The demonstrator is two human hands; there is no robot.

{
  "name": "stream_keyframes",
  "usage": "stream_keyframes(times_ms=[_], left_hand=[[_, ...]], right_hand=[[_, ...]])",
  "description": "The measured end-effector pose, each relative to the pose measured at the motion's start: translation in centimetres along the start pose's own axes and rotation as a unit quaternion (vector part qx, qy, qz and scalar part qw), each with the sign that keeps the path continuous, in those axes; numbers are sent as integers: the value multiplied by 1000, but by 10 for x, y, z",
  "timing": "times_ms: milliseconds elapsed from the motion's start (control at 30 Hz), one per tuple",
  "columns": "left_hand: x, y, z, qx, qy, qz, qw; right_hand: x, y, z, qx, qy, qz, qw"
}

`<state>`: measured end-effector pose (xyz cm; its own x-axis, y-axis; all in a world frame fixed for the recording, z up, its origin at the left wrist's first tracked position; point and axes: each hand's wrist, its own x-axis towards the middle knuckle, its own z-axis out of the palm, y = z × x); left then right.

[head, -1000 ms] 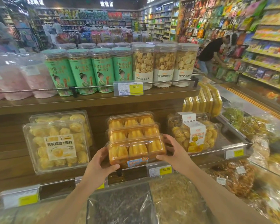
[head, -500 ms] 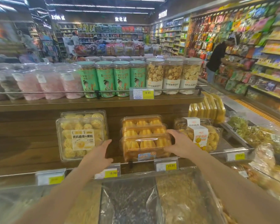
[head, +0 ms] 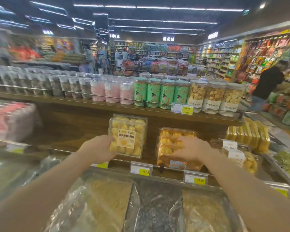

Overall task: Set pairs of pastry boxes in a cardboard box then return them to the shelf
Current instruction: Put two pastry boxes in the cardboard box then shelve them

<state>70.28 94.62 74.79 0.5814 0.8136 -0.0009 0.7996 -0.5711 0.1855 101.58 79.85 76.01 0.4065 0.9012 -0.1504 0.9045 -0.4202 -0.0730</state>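
The person stands at a wooden display shelf (head: pixel 90 141) with both bare arms stretched forward. The left hand (head: pixel 99 148) is closed around the left edge of a square clear plastic box of round yellow pastries with a white and yellow label (head: pixel 127 136); the thumb lies over the box's front and the fingers appear to wrap behind it, though the frame is blurred. That box stands tilted on the middle shelf, with a second like box just behind it. The right hand (head: pixel 191 148) lies spread, palm down, across the front of a stack of oblong clear plastic boxes of orange-yellow pastries (head: pixel 176 148), pressing on them; I cannot tell whether any finger hooks an edge.

Assessment: both kinds of pastry box are on the shelf, just beside each other, above yellow price tags (head: pixel 144 171) on the rail. No cardboard box is in view, so its loading cannot be verified. Whether these boxes are being settled back or drawn out cannot be told. If they are going back, little seems left beyond straightening and letting go.
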Motion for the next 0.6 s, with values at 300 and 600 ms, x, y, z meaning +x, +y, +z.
stream_keyframes(times_ms=[300, 600], left_hand=[[-144, -113, -15, -6, 10, -168, 986], [-362, -228, -52, -45, 56, -330, 941]], right_hand=[[-18, -176, 17, -62, -8, -183, 981], [-109, -390, 34, -78, -9, -350, 934]])
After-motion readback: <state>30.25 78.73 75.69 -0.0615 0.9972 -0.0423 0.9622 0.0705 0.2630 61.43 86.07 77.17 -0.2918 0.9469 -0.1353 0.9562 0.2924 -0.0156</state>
